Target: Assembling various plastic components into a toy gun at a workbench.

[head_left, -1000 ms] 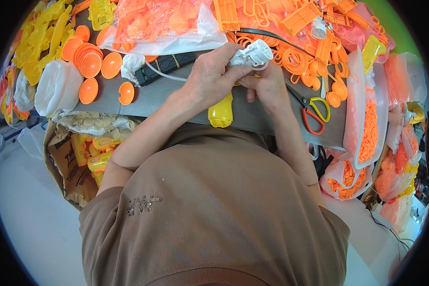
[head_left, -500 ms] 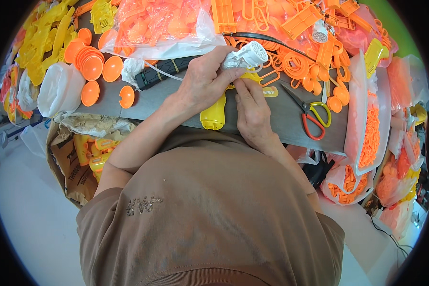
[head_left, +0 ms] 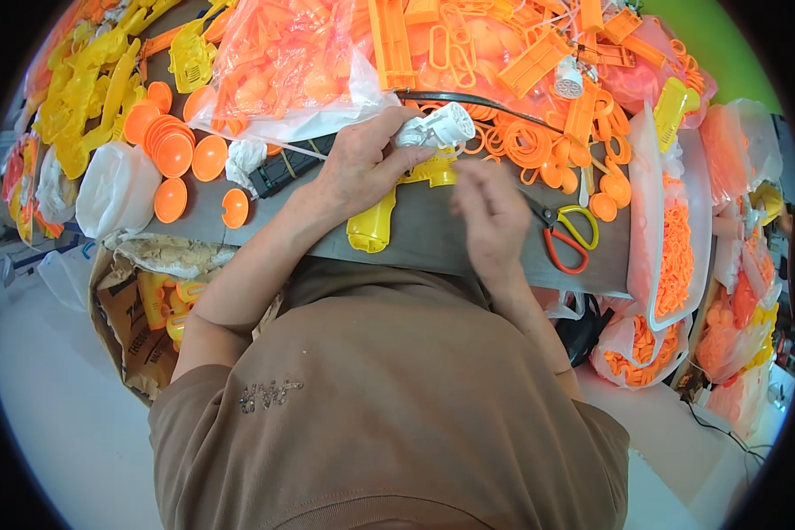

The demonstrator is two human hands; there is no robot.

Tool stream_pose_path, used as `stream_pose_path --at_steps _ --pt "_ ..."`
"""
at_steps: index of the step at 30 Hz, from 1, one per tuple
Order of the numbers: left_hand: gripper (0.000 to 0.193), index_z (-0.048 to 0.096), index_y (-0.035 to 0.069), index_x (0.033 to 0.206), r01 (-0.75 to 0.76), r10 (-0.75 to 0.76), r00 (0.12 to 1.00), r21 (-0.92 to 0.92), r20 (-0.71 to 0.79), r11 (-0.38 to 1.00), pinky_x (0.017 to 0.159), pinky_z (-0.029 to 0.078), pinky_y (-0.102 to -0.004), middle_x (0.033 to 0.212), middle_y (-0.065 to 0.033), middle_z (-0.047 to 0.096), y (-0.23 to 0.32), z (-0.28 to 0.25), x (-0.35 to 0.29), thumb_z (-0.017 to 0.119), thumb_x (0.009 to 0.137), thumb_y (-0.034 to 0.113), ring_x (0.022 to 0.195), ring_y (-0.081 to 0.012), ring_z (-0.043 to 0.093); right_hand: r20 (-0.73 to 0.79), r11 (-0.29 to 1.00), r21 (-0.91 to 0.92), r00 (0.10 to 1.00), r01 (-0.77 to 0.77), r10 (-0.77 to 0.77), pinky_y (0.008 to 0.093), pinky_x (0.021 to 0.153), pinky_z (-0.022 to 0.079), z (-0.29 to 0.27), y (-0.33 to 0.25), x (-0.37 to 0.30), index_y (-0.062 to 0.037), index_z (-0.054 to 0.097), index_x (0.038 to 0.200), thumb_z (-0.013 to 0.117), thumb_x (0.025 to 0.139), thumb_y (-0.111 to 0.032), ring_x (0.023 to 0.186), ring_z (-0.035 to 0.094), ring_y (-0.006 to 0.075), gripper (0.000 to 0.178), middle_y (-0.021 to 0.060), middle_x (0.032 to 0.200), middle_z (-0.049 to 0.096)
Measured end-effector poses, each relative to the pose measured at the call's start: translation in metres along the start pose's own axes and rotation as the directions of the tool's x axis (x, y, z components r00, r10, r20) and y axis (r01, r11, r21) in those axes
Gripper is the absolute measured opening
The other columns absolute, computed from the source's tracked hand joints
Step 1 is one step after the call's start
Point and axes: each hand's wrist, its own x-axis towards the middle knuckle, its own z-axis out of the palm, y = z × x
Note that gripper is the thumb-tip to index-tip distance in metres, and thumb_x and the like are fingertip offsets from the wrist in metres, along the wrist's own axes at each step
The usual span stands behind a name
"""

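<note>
My left hand [head_left: 362, 168] is closed around a yellow plastic toy gun shell [head_left: 371, 223], its handle pointing down toward me over the table edge. A white round-ended mechanism [head_left: 449, 125] sits at the top of this shell, held by the same thumb and fingers. Just to the right, my right hand [head_left: 493, 212] is raised apart from the shell, its curled fingers smeared by motion. Whether anything is between them cannot be made out. Scissors [head_left: 567, 252] with one red and one yellow handle lie to the right of that hand.
Orange cups [head_left: 172, 155] are stacked at the left beside a white bag [head_left: 119, 190]. Orange parts and a clear bag [head_left: 283, 62] cover the far side. A clear bin [head_left: 671, 265] of small orange pieces stands right; a paper sack [head_left: 137, 327] with yellow pieces is lower left.
My right hand has pulled away from the shell, to the right and toward me. My left hand still holds the shell and white mechanism. The view has shifted slightly.
</note>
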Motion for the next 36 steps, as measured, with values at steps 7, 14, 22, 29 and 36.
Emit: stream_pose_path --at_steps 7,14,22,29,36 --pt "0.039 0.054 0.002 0.111 -0.045 0.04 0.998 0.103 0.044 0.994 0.062 0.048 -0.0336 0.079 -0.013 0.06 0.014 -0.007 0.005 0.07 0.077 0.014 0.067 -0.0241 0.06 0.018 0.972 0.211 0.994 0.1 -0.106 0.0234 0.081 0.044 0.001 0.008 0.043 0.0 0.047 0.123 0.054 0.089 -0.003 0.093 0.054 0.0089 0.034 0.0048 0.104 0.056" --pt "0.043 0.049 0.004 0.11 0.097 -0.107 0.992 0.155 0.062 0.983 0.064 0.049 -0.0368 0.081 -0.0131 0.056 0.07 -0.031 -0.024 0.07 0.073 0.009 0.072 -0.0283 0.059 -0.122 0.884 0.463 0.992 0.069 -0.013 0.0249 0.078 0.047 0.009 0.016 0.05 0.0004 0.048 0.12 0.048 0.094 -0.011 0.091 0.057 0.0107 0.028 0.006 0.103 0.058" --pt "0.036 0.051 0.001 0.114 -0.132 0.139 0.895 -0.046 0.424 0.99 0.076 0.05 -0.0354 0.106 -0.0131 0.058 0.05 0.01 -0.065 0.063 0.08 0.003 0.091 -0.0304 0.06 -0.092 0.771 0.633 0.996 0.06 -0.002 0.0287 0.077 0.051 0.013 0.027 0.053 0.0005 0.048 0.119 0.048 0.095 -0.015 0.09 0.059 0.0134 0.028 0.0068 0.102 0.058" --pt "0.024 0.061 0.002 0.096 -0.457 0.511 0.858 0.524 0.047 0.719 0.072 0.048 -0.0373 0.095 -0.0126 0.06 0.035 -0.055 0.022 0.06 0.073 0.0 0.083 -0.0294 0.057 -0.067 0.717 0.697 0.998 0.03 0.023 0.0304 0.08 0.05 0.011 0.03 0.052 0.0004 0.047 0.121 0.046 0.096 -0.017 0.093 0.059 0.0148 0.03 0.0071 0.103 0.059" --pt "0.033 0.06 0.01 0.103 -0.679 0.247 0.723 0.597 0.645 0.426 0.087 0.035 -0.0468 0.103 -0.0126 0.054 0.012 -0.064 0.102 0.056 0.07 0.006 0.099 -0.0302 0.048 -0.052 0.735 0.678 0.998 0.01 0.034 0.0304 0.08 0.05 0.012 0.031 0.05 0.0004 0.047 0.121 0.045 0.096 -0.016 0.094 0.059 0.0142 0.029 0.0071 0.103 0.059"
